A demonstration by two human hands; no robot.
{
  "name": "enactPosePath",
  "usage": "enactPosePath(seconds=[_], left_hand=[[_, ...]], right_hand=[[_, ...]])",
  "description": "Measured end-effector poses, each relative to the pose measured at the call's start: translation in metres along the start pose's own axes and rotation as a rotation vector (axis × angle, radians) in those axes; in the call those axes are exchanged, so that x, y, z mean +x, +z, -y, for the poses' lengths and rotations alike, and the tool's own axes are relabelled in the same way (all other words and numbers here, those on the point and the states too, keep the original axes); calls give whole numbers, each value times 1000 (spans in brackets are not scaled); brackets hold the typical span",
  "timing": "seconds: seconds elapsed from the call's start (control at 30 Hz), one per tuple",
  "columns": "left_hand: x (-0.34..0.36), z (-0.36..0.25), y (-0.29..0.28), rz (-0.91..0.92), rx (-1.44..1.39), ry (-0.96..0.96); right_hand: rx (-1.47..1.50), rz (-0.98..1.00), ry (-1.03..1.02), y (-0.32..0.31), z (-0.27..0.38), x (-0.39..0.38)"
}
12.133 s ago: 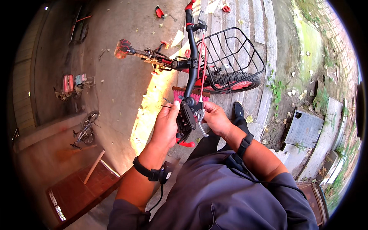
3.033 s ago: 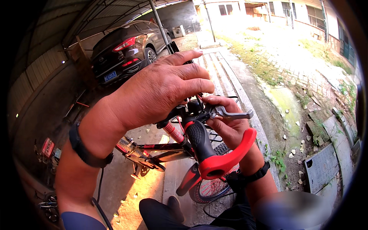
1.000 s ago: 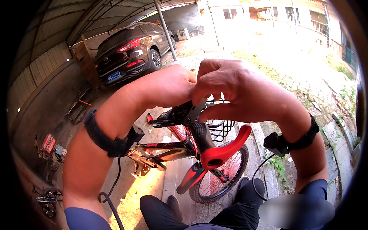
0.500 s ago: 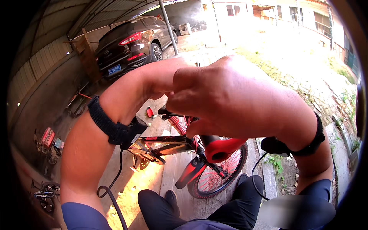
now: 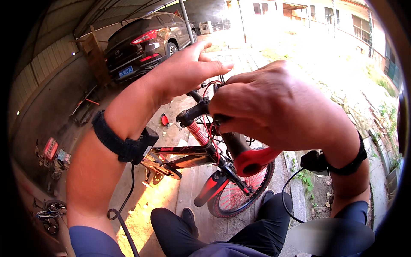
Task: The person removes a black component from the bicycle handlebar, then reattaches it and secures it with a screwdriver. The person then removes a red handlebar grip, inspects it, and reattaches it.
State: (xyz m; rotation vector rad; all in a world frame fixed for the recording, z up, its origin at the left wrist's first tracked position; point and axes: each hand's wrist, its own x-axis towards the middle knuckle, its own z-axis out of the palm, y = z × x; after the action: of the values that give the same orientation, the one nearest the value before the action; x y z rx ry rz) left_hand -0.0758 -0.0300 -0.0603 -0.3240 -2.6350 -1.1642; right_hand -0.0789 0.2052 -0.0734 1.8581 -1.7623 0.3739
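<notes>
My left hand [image 5: 195,66] is raised over the bicycle's handlebar, fingers apart and slightly bent. My right hand [image 5: 261,105] is closed over the near handlebar end, hiding what its fingers grip. The near grip [image 5: 233,143] has a red curved bar end [image 5: 252,162]. Left of my right hand are the black stem [image 5: 190,113] and red cables [image 5: 209,128]. Below them are the red ribbed fork sleeve [image 5: 198,133], black frame tube [image 5: 180,150], black-and-red mudguard [image 5: 212,188] and front wheel [image 5: 237,201].
A dark car [image 5: 145,38] stands under the metal roof beside a post [image 5: 186,21]. An electric scooter [image 5: 51,154] and another bicycle [image 5: 49,216] are at the left. A small red object [image 5: 164,119] lies on the concrete [image 5: 150,214]; stone slabs edge the right side.
My left hand has lifted away from my right, moving up and forward, its fingers spreading. My right hand stays closed over the handlebar. The black tool seen a second ago is now hidden.
</notes>
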Motion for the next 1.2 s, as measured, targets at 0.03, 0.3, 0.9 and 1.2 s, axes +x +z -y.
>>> enactPosePath(seconds=[0.03, 0.3, 0.9, 1.2], left_hand=[[0, 3, 1, -16, 54, 154], [-5, 1, 1, 304, 188, 495], [-37, -7, 3, 225, 66, 96], [-38, -10, -2, 182, 302, 217]], right_hand=[[59, -24, 9, -2, -3, -3], [199, -63, 40, -8, -13, -26], [999, -436, 504, 42, -91, -73], [1187, -444, 541, 65, -110, -49]])
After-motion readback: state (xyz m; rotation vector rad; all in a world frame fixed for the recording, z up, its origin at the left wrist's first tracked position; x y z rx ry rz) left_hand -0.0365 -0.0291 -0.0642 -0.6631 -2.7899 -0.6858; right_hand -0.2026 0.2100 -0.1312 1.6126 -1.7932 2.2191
